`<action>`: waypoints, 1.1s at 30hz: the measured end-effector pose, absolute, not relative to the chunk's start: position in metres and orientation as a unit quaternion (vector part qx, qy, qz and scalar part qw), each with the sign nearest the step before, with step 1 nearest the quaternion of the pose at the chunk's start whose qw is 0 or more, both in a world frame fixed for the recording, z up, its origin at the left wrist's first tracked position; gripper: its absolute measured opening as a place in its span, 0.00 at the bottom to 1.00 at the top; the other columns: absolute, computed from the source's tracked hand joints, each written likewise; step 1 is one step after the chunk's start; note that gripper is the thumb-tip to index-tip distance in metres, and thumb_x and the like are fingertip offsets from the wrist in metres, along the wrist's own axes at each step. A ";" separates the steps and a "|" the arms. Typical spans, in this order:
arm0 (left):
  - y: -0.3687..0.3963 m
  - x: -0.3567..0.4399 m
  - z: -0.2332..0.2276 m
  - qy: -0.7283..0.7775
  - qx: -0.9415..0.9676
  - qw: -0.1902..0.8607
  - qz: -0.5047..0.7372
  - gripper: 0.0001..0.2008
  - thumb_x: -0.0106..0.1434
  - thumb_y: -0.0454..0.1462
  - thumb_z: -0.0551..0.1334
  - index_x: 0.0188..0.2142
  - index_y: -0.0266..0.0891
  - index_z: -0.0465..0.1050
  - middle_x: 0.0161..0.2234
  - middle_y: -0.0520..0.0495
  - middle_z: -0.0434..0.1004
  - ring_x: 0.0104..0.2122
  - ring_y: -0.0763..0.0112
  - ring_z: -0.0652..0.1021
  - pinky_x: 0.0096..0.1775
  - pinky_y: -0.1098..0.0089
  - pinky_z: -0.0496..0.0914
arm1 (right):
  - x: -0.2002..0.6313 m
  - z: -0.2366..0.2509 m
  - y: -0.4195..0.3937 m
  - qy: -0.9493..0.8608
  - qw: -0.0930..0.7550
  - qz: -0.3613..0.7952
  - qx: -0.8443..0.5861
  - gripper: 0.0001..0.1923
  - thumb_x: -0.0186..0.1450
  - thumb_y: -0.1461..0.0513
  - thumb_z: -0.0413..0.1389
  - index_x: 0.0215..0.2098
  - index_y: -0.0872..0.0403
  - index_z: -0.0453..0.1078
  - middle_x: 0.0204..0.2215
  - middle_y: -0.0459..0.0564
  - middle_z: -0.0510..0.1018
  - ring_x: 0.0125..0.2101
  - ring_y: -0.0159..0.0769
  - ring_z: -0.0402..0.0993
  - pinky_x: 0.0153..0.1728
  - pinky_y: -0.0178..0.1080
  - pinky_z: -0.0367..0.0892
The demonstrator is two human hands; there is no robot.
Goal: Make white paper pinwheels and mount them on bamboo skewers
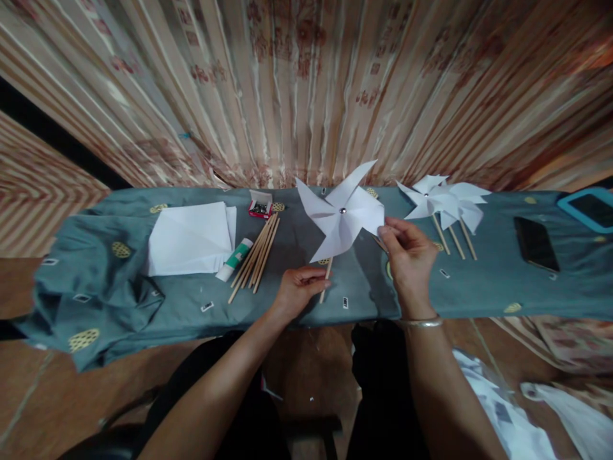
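A white paper pinwheel [345,220] with a shiny pin at its centre is held up over the cloth-covered table. My left hand [301,291] grips its wooden stick [327,278] below the blades. At the right edge of the paper, my right hand [407,249] pinches a blade between thumb and fingers. Partly hidden beside that hand lies a thin dark object I cannot make out. To the left rest several loose wooden sticks [261,255], with a green and white glue stick [234,259] alongside. Behind them stands a small open box of pins [260,204].
A stack of white paper [189,239] lies at the left. Finished-looking pinwheels [445,198] on sticks lie at the right, then a dark phone [536,244] and a blue-framed device [589,209]. A pleated curtain [287,96] hangs right behind the table.
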State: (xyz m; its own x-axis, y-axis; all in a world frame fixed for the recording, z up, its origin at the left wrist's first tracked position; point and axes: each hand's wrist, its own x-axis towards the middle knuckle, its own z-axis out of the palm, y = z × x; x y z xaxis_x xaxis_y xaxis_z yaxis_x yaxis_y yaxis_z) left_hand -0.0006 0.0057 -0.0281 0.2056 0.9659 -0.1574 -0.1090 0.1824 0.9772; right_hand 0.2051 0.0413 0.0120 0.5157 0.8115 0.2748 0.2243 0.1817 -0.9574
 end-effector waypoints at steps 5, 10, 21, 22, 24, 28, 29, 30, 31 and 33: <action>0.007 -0.001 -0.025 0.463 0.459 0.610 0.450 0.09 0.47 0.36 0.72 0.31 0.38 0.83 0.30 0.47 0.83 0.30 0.66 0.79 0.36 0.68 0.73 | 0.195 0.014 0.037 -0.432 0.628 0.261 -0.592 0.13 0.52 0.58 0.66 0.35 0.54 0.77 0.28 0.46 0.82 0.29 0.33 0.76 0.36 0.39 0.71; 0.010 0.001 -0.026 0.471 0.425 0.620 0.462 0.10 0.46 0.35 0.72 0.31 0.39 0.83 0.32 0.46 0.84 0.33 0.64 0.81 0.40 0.64 0.74 | 0.183 0.012 0.032 -0.441 0.622 0.297 -0.575 0.14 0.52 0.57 0.67 0.35 0.53 0.77 0.29 0.46 0.83 0.30 0.35 0.78 0.37 0.40 0.72; 0.012 0.001 -0.028 0.474 0.410 0.617 0.476 0.11 0.44 0.36 0.72 0.31 0.38 0.83 0.31 0.47 0.83 0.31 0.66 0.79 0.39 0.66 0.73 | 0.163 0.011 0.026 -0.436 0.615 0.375 -0.539 0.12 0.52 0.58 0.67 0.34 0.51 0.77 0.30 0.45 0.83 0.31 0.34 0.79 0.38 0.40 0.73; 0.012 0.001 -0.028 0.475 0.410 0.616 0.476 0.11 0.44 0.36 0.72 0.31 0.38 0.83 0.31 0.47 0.83 0.31 0.66 0.79 0.39 0.66 0.73 | 0.161 0.010 0.025 -0.438 0.612 0.383 -0.536 0.11 0.53 0.58 0.66 0.35 0.51 0.77 0.29 0.45 0.83 0.31 0.34 0.78 0.38 0.40 0.72; 0.012 0.001 -0.028 0.479 0.411 0.612 0.476 0.11 0.45 0.36 0.72 0.31 0.38 0.83 0.31 0.47 0.83 0.32 0.66 0.80 0.39 0.66 0.73 | 0.158 0.010 0.024 -0.439 0.607 0.396 -0.531 0.11 0.53 0.58 0.66 0.34 0.50 0.77 0.27 0.44 0.82 0.30 0.34 0.78 0.37 0.40 0.72; 0.012 0.001 -0.028 0.484 0.406 0.612 0.475 0.11 0.44 0.36 0.72 0.31 0.39 0.83 0.31 0.47 0.83 0.31 0.66 0.79 0.39 0.66 0.73 | 0.152 0.011 0.021 -0.431 0.602 0.427 -0.519 0.10 0.52 0.57 0.67 0.33 0.49 0.77 0.24 0.41 0.79 0.26 0.31 0.74 0.33 0.37 0.71; 0.012 0.001 -0.027 0.484 0.405 0.613 0.475 0.11 0.44 0.36 0.72 0.31 0.39 0.83 0.30 0.48 0.83 0.31 0.67 0.79 0.39 0.66 0.73 | 0.150 0.011 0.021 -0.431 0.600 0.432 -0.517 0.10 0.52 0.57 0.67 0.32 0.49 0.77 0.23 0.41 0.78 0.26 0.31 0.74 0.33 0.37 0.71; 0.012 0.002 -0.027 0.483 0.404 0.614 0.475 0.11 0.44 0.36 0.72 0.31 0.39 0.83 0.30 0.48 0.83 0.30 0.67 0.79 0.39 0.66 0.73 | 0.149 0.011 0.020 -0.431 0.598 0.435 -0.517 0.10 0.52 0.56 0.67 0.31 0.49 0.77 0.22 0.41 0.77 0.25 0.31 0.73 0.32 0.37 0.71; 0.012 0.002 -0.027 0.483 0.405 0.614 0.475 0.11 0.44 0.36 0.72 0.30 0.39 0.83 0.29 0.48 0.83 0.30 0.67 0.79 0.39 0.66 0.73 | 0.147 0.012 0.020 -0.432 0.596 0.437 -0.517 0.10 0.51 0.56 0.67 0.30 0.49 0.76 0.21 0.40 0.76 0.24 0.31 0.72 0.32 0.37 0.70; 0.012 0.002 -0.026 0.482 0.407 0.614 0.474 0.11 0.43 0.37 0.72 0.30 0.39 0.83 0.29 0.48 0.83 0.30 0.67 0.79 0.38 0.66 0.73 | 0.144 0.011 0.020 -0.431 0.591 0.442 -0.520 0.10 0.51 0.55 0.67 0.29 0.49 0.76 0.20 0.40 0.75 0.24 0.31 0.71 0.30 0.37 0.70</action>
State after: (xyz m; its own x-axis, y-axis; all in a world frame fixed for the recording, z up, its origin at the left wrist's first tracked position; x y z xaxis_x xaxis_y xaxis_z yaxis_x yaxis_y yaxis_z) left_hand 0.0016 0.0123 -0.0265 0.0859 0.9749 -0.2053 -0.1900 0.2183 0.9572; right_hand 0.1445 0.0199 0.0114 0.2379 0.9700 0.0502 -0.0736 0.0696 -0.9949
